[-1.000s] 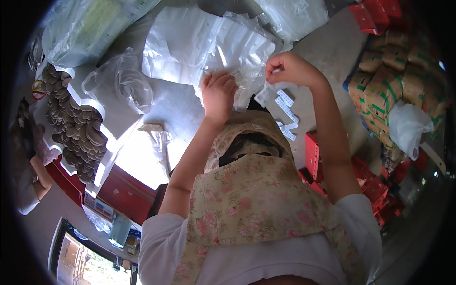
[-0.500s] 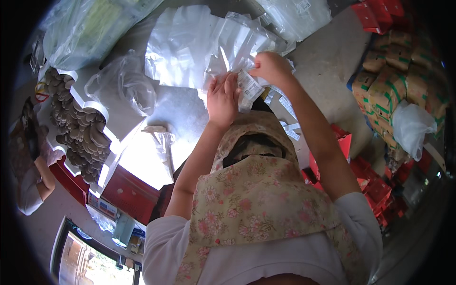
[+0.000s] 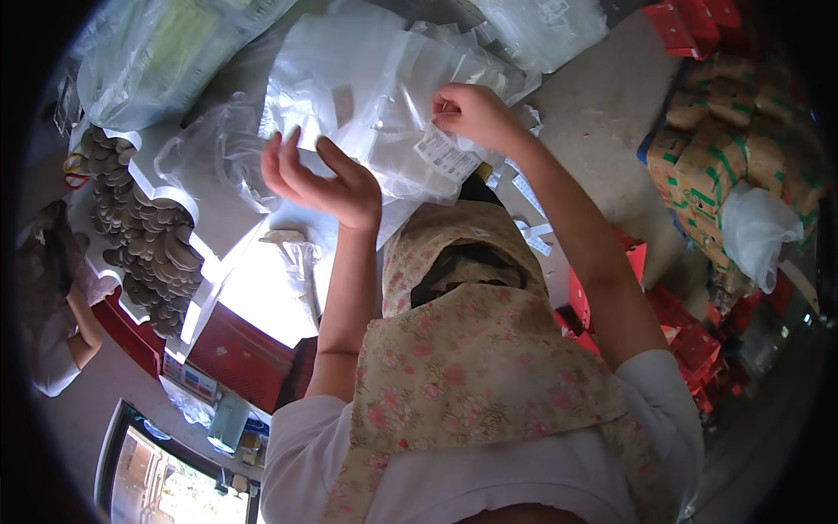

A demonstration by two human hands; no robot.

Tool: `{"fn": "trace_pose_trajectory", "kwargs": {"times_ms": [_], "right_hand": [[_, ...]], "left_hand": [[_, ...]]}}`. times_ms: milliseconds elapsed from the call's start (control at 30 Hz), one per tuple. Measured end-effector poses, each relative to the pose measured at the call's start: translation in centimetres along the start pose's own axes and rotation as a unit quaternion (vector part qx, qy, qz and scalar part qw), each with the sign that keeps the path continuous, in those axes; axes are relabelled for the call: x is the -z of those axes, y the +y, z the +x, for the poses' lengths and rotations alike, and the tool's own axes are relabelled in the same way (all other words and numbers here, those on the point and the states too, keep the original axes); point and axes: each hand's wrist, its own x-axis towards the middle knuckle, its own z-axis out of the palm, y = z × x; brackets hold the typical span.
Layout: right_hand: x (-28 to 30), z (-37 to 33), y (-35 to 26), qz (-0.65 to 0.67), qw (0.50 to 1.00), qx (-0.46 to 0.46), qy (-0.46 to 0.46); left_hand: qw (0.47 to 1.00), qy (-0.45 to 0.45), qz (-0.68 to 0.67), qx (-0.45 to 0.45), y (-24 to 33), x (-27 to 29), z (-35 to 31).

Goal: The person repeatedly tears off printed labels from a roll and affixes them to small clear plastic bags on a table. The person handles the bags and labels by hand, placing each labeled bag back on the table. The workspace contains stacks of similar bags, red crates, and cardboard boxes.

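Observation:
A spread of clear plastic bags (image 3: 393, 96) lies in front of me, with a white printed label (image 3: 447, 155) on the nearest part. My right hand (image 3: 476, 115) is just above that label, thumb and fingers curled together in a pinch. Whatever may be between its fingertips is too small to make out. My left hand (image 3: 325, 185) is raised over the near left edge of the bags, palm partly up and fingers apart, holding nothing. White label strips (image 3: 528, 196) hang close to my right forearm.
Grey oyster mushrooms (image 3: 148, 231) fill a white foam box at left, near another person (image 3: 57, 306). Crumpled clear plastic (image 3: 223, 157) lies between. A scale (image 3: 188, 375) stands lower left. Taped brown packages (image 3: 711, 157) are stacked at right, above red crates (image 3: 681, 336).
My left hand has lifted off the bags and moved left, its fingers spreading. My right hand has shifted slightly left and up. The label now lies more in the open, tilted.

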Motion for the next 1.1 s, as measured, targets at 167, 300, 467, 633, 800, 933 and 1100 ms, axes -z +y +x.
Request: {"fn": "trace_pose_trajectory", "kwargs": {"times_ms": [167,300,467,633,800,933,1100], "right_hand": [[-2.7,0.5,2.9,-0.2,0.973,-0.043,0.104],[3.1,-2.1,3.9,-0.156,0.981,-0.106,0.046],[8.2,-5.1,-1.9,0.067,0.983,0.016,-0.172],[4.8,-2.4,-2.9,0.11,0.973,0.007,-0.203],[-1.8,0.5,3.0,-0.145,0.985,-0.005,0.091],[-0.4,-0.7,3.0,-0.221,0.967,-0.07,0.107],[7.8,-4.7,1.5,-0.008,0.993,-0.027,-0.113]], "left_hand": [[0.897,-0.436,-0.068,-0.004,1.2,-0.2,-7.5],[0.897,-0.437,-0.066,-0.032,0.2,-1.0,-10.2],[0.907,-0.396,-0.132,0.058,-0.2,-1.1,-7.9],[0.933,-0.118,-0.159,0.3,-1.8,-0.8,-3.3],[0.959,-0.233,-0.11,-0.115,1.7,1.4,-3.9],[0.886,-0.45,-0.108,-0.012,-0.2,-1.2,-10.6],[0.888,-0.437,-0.135,-0.037,-0.1,-1.4,-9.0]]}}
